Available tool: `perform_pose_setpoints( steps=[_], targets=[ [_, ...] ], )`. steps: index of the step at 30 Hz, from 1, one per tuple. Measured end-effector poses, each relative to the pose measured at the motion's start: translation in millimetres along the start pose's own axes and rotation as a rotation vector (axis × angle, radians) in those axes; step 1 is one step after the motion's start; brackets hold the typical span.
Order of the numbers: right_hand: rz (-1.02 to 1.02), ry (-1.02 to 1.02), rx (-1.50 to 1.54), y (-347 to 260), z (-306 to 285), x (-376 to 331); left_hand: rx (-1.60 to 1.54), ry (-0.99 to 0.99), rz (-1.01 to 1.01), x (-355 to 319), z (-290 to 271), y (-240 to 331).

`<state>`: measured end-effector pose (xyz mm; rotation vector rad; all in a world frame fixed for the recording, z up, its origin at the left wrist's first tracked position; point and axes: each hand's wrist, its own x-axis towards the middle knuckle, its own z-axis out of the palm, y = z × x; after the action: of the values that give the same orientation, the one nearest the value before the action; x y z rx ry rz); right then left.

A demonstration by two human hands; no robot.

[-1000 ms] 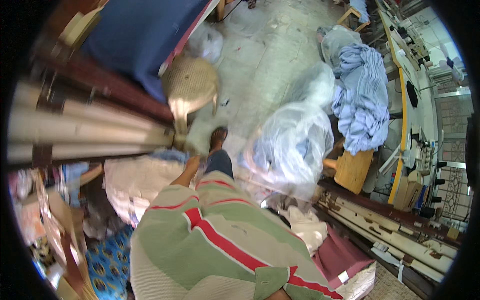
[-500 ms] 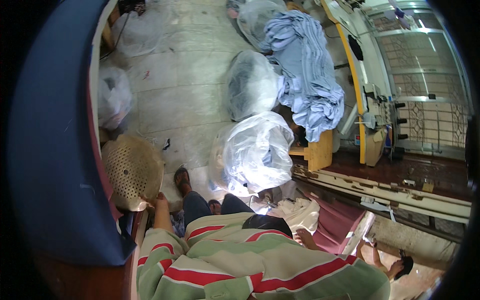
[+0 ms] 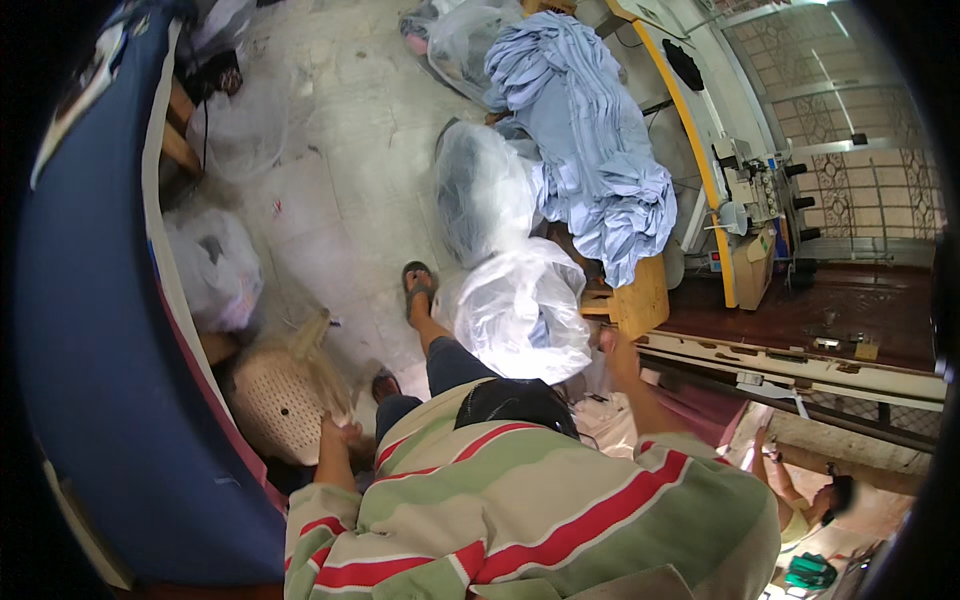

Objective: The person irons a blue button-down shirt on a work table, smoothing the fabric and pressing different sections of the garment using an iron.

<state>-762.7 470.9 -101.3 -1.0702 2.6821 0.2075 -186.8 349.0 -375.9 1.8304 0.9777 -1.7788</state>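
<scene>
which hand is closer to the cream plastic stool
Left. The left hand rests right at the edge of the cream plastic stool, apparently touching it. The right hand is far off on the other side of the body, up against the clear plastic bag.

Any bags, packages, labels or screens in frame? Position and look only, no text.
Clear plastic bag: on floor by right hand, bulging, bluish-white contents.
Second clear bag: behind it, beside blue cloth pile.
White plastic bag: left, under blue table edge.
Left hand: on cream stool.
No screens visible.
</scene>
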Motion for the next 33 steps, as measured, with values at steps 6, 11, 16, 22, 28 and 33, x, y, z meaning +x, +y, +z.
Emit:
perform_pose_setpoints(
  steps=[6, 11, 16, 22, 28, 33],
  targets=[
    [-0.263, 0.554, -0.012, -27.2, -110.5, 277.9, 0.443, -0.077, 0.313, -115.6, -7.7, -1.9],
    [0.07, 0.454, -0.319, -3.1, -124.1, 408.2, 0.504, 0.038, 0.362, -163.3, 53.4, 18.6],
    [0.289, 0.12, 0.333, 78.8, -101.5, 424.9, 0.812, -0.046, 0.399, -193.5, 198.7, 50.4],
    [0.411, 0.43, 1.413, 128.6, -171.8, 406.9, 0.986, -0.416, 0.718, -246.2, 431.1, 39.9],
    [0.224, -0.029, 1.152, 143.9, -120.9, 369.7, 1.251, -0.493, 0.706, -259.9, 506.7, 15.6],
    [0.172, -0.032, 0.864, 14.5, -121.1, 353.9, 1.493, -0.114, 0.655, -205.1, 434.3, 52.1]
  ],
)
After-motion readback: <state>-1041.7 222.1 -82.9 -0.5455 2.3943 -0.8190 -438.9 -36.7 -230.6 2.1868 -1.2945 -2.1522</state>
